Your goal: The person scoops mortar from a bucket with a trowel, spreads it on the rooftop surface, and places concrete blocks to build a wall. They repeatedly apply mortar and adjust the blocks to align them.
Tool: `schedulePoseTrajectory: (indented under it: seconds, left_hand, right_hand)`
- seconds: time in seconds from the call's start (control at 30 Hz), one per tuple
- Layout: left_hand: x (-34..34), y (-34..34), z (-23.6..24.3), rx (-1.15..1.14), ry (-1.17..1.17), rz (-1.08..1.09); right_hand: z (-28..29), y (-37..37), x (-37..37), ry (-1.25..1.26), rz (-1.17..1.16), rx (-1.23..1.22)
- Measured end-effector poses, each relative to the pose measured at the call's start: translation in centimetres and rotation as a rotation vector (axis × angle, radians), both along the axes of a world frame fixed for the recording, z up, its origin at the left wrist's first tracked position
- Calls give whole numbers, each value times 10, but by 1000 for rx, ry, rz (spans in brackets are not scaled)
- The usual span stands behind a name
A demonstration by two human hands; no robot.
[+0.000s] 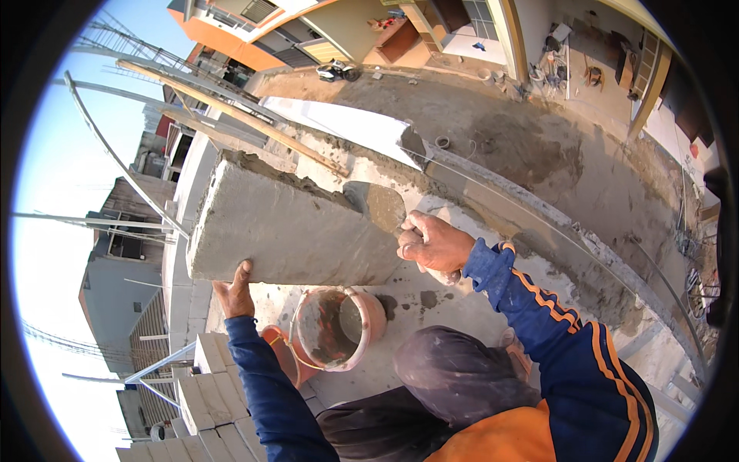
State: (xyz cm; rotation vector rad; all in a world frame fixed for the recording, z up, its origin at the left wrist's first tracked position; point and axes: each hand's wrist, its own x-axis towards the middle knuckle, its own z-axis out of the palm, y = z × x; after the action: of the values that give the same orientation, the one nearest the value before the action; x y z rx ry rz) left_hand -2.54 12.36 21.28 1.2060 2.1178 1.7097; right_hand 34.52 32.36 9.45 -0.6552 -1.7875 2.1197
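A large grey concrete block (289,231) is propped in front of me, with rough wet mortar along its upper edge. My left hand (237,291) grips the block's near left edge, thumb up against the face. In my right hand (437,245), closed round a handle that the fingers mostly hide, is a trowel (385,206). Its blade carries mortar and lies at the block's upper right edge. Just below the block stands a bucket (366,346) smeared with mortar; a grey mix shows inside.
An orange container (279,346) sits against the bucket. Several pale blocks (208,400) are stacked at lower left. A wooden pole (254,123) slants beyond the block. A low wall (531,204) with a string line curves along the right; a motorcycle (337,71) stands far beyond.
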Motion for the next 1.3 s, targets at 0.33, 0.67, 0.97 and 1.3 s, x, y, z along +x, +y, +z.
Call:
schedulePoseTrajectory:
  seconds: [0.33,0.67,0.97,1.3]
  left_hand:
    - [1,-2,-2,25,-21,-20]
    - [15,0,3,10,-99,16]
    - [12,-1,7,-11,-121,19]
    - [17,-2,6,14,-138,29]
  right_hand:
    - [90,-30,-10,247,-208,574]
    - [-29,-25,9,167,-227,132]
    - [-67,-90,15,48,-301,564]
    - [-13,-27,-25,-13,-157,439]
